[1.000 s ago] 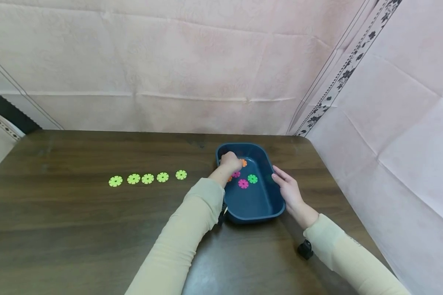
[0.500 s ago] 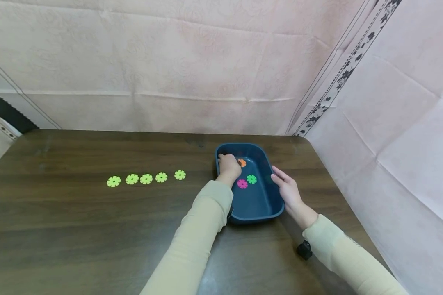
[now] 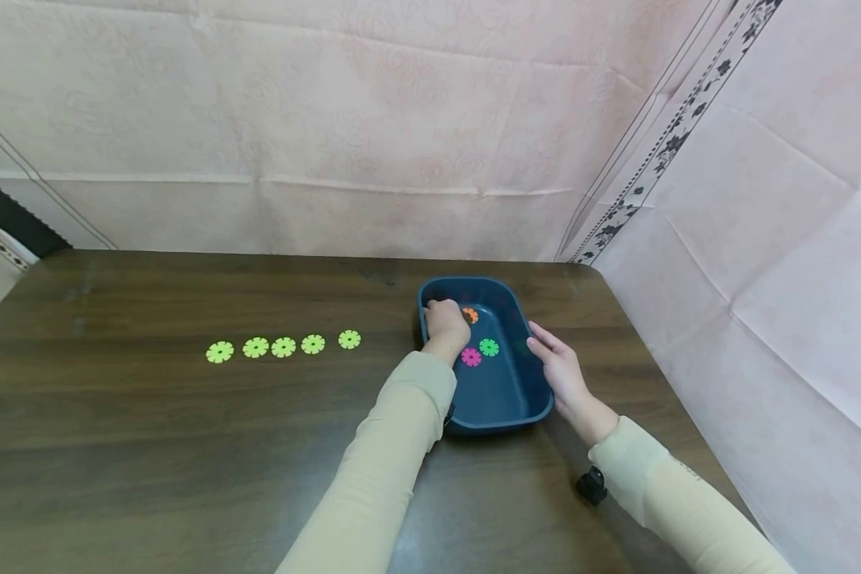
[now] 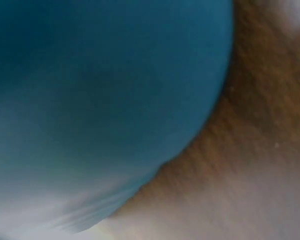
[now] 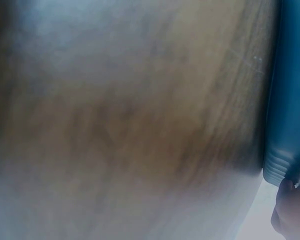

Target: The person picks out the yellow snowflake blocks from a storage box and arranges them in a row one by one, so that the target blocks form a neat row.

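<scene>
A deep blue plastic tray [image 3: 498,399] stands on the table. My left hand [image 3: 446,327] reaches down inside it at the left wall; its fingertips and anything between them are hidden. Nearby on the tray floor lie an orange flower-shaped disc [image 3: 471,316], a pink one [image 3: 471,357] and a green one [image 3: 489,347]. At the tray's right rim my right hand [image 3: 565,375] rests with fairly straight fingers touching the side. The left wrist view shows the blurred tray wall [image 4: 115,100]; the right wrist view has part of the tray [image 5: 292,90] and fingers [image 5: 286,197].
To the left, several yellow-green flower discs [image 3: 283,347] lie in a row on the brown wooden table [image 3: 151,446], with a wider gap before the rightmost one. Pale cloth [image 3: 316,135] hangs behind the table, and more cloth [image 3: 775,263] lines the right side.
My left hand has shifted slightly right and turned within the tray, covering a pink disc and an orange one seen earlier. My right hand has kept its place at the rim.
</scene>
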`<state>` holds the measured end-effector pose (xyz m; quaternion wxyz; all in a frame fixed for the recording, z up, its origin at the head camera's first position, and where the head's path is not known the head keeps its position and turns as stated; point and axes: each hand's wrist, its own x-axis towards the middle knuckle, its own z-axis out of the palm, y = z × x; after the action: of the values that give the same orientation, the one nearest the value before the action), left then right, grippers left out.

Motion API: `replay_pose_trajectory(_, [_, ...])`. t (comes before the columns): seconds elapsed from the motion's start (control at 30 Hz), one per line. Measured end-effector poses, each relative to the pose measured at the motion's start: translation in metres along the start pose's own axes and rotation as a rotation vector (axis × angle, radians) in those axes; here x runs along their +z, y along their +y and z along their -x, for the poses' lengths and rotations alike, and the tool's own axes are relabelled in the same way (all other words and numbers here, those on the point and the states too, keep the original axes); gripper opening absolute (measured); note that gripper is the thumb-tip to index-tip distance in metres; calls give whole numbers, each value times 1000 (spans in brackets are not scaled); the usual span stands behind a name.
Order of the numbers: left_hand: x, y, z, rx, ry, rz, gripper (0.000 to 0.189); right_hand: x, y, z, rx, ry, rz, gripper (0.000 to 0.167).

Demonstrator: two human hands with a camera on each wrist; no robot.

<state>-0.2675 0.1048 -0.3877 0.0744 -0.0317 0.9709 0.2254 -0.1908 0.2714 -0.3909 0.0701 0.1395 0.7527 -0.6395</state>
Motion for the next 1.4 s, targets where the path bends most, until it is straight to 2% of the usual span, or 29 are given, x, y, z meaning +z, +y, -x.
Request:
replay_pose_trajectory(0.3, [-8, -3, 9, -28, 34, 286, 34, 1, 0, 1, -5, -7, 20, 49])
replay_pose_trajectory(0.4, [-9, -3, 9, -27, 34, 343, 23, 2, 0, 1, -1, -3, 20, 48])
replay_pose_trajectory(0.5, [-12, -3, 9, -11, 19, 366, 12, 2, 0, 2, 3, 1, 19, 48])
replay_pose_trajectory(0.7, [-25, -4, 13, 29, -31, 453, 18, 2, 0, 2, 10, -4, 16, 48])
replay_pose_trajectory(0.83, [-34, -8, 16, 91, -75, 513, 26, 2, 0, 2, 15, -2, 13, 48])
replay_pose_trajectory(0.93, [-40, -12, 15, 127, -85, 522, 29, 1, 0, 2, 14, 5, 18, 48])
replay_pose_trajectory(1.07, [-48, -19, 13, 141, -94, 553, 28, 1, 0, 3, 10, 9, 24, 48])
replay_pose_trajectory(1.17, [-56, -26, 13, 150, -132, 604, 29, 1, 0, 3, 8, 8, 30, 48])
replay_pose_trajectory(1.3, [-73, -36, 12, 153, -169, 645, 29, 2, -2, 3, 2, 7, 26, 48])
replay_pose_trajectory(1.4, [-88, -45, 10, 131, -191, 686, 29, 2, -3, 2, 0, 6, 25, 49])
